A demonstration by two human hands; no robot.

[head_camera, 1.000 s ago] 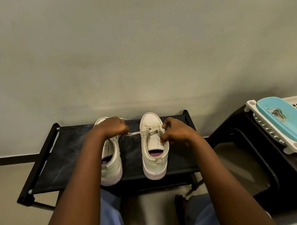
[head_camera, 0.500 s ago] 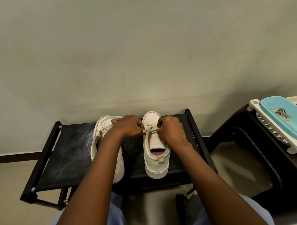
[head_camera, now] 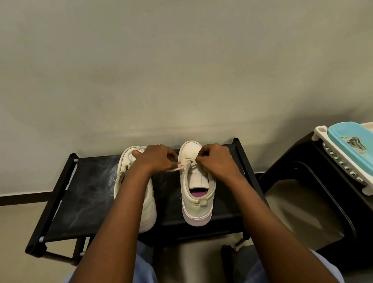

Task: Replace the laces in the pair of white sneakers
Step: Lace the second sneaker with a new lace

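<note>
Hands meet over the toe end of a white sneaker, close together yet not touching; the left hand pinches one end of a pale lace between thumb and curled fingers, while the right hand, fingers curled, pinches the lace at the eyelets of the same shoe. A plain grey-green wall rises behind the surface and fills the upper frame; a pale floor lies under and to the left of the surface, with a dark skirting line where wall and floor meet. The surface, a low black frame with a dusty dark fabric top, stands against the wall; the person's blue-clad knees show below its near edge. To the right of the surface stands a dark plastic stand; on it rests a white slotted basket, and a light blue lid lies across that basket. Two sneakers stand on the surface, heels toward the person, toes toward the wall; the right sneaker sits near the middle of the surface, its tongue lying flat and a pink insole showing in the opening; the left sneaker sits beside it, toward the surface's left half, largely covered by the left forearm, with loose lace loops at its toe. The lace runs taut from the right sneaker's front eyelets across the gap to the left hand, above the surface.
</note>
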